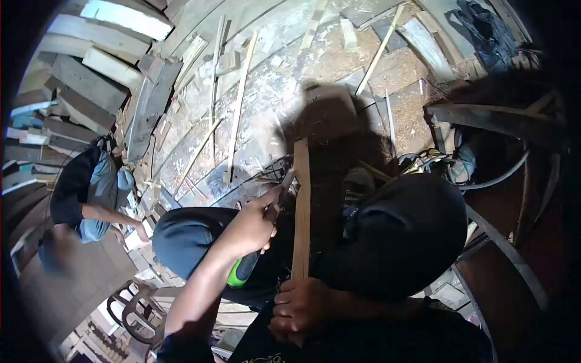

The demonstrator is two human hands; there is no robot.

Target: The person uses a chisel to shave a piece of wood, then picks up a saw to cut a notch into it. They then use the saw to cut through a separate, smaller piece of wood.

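Note:
My left hand is closed around a hand tool with a green-and-black handle. Its narrow metal end points up, right at the edge of a wooden strip. That flat brown strip stands between my knees, its top end wider than the part below. Low in front of my body, my right hand wraps around the strip's lower end. The tool's exact kind is unclear, since my fingers cover its middle.
Thin wood sticks, offcuts and sawdust cover the floor ahead. Another person crouches at left beside stacked boards. A curved wooden frame lies at lower left. To the right are a hose and a black plastic bag.

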